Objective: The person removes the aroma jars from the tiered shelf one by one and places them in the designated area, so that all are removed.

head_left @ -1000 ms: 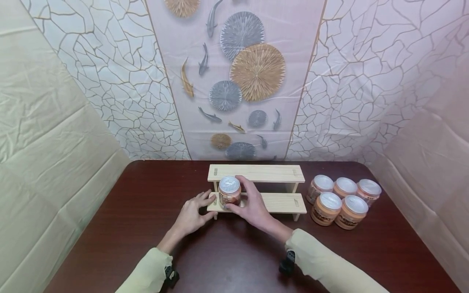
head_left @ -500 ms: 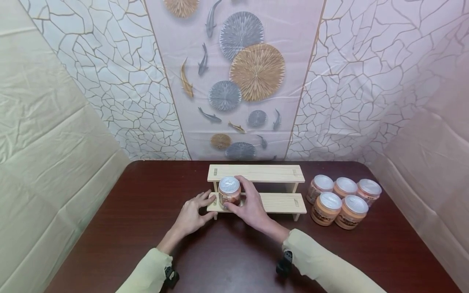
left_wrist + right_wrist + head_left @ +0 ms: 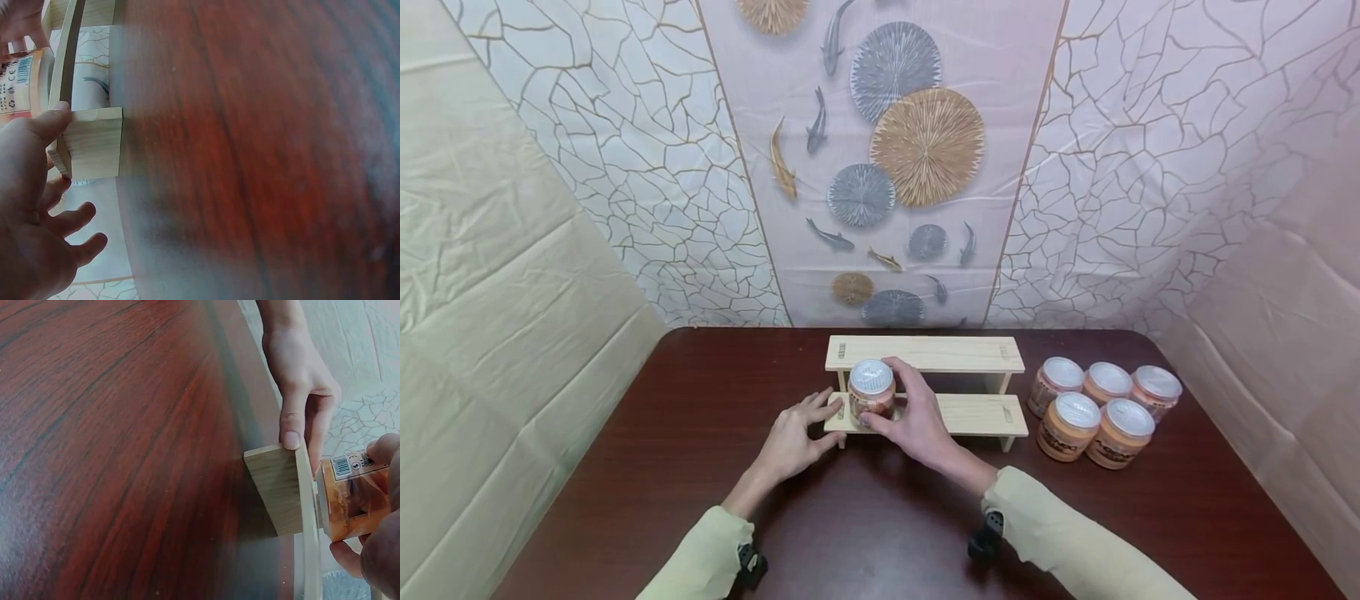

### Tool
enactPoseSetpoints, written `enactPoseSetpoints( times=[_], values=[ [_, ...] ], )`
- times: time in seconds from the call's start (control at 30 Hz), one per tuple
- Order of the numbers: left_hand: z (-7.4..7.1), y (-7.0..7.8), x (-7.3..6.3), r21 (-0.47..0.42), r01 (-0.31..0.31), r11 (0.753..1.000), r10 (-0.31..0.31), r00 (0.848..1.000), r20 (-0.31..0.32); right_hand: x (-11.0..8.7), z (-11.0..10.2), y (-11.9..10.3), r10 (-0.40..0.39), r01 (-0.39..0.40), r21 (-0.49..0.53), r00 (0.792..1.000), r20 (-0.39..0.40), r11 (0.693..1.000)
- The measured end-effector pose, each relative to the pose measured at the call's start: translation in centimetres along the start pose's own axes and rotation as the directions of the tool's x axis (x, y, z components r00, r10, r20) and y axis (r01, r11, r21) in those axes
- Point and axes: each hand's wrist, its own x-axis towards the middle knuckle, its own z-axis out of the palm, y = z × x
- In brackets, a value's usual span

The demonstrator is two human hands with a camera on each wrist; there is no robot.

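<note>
An orange-labelled jar with a whitish lid stands upright at the left part of the lower step of a two-tier wooden shelf. My right hand grips the jar from its right side, thumb in front and fingers behind. Its label and barcode show in the right wrist view, where the jar's base is close against the board. At the shelf's left end, my left hand pinches the lower board between thumb and fingers. Its other fingers spread loosely beside the board's end.
Several similar lidded jars stand grouped on the dark wooden table to the right of the shelf. Behind the lower step rises the upper step. A patterned cloth wall closes off the table's back.
</note>
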Motion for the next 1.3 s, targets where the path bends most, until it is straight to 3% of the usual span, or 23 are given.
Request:
enactPoseSetpoints(
  times=[0.13,0.37,1.3],
  values=[
    [0.0,0.0,0.0,-0.004,-0.001,1.0,0.001,1.0,0.002,0.2,-0.6,-0.2,0.014,-0.014,0.03,1.0,0.002,0.999],
    [0.0,0.1,0.0,0.007,0.001,1.0,-0.001,1.0,-0.003,0.7,-1.8,-0.6,-0.018,0.017,-0.05,0.999,-0.029,0.999],
    [-0.1,0.1,-0.1,-0.001,0.006,1.0,-0.006,1.0,0.008,1.0,-8.1,-1.1,-0.035,0.022,-0.124,0.994,-0.104,0.992]
  ],
)
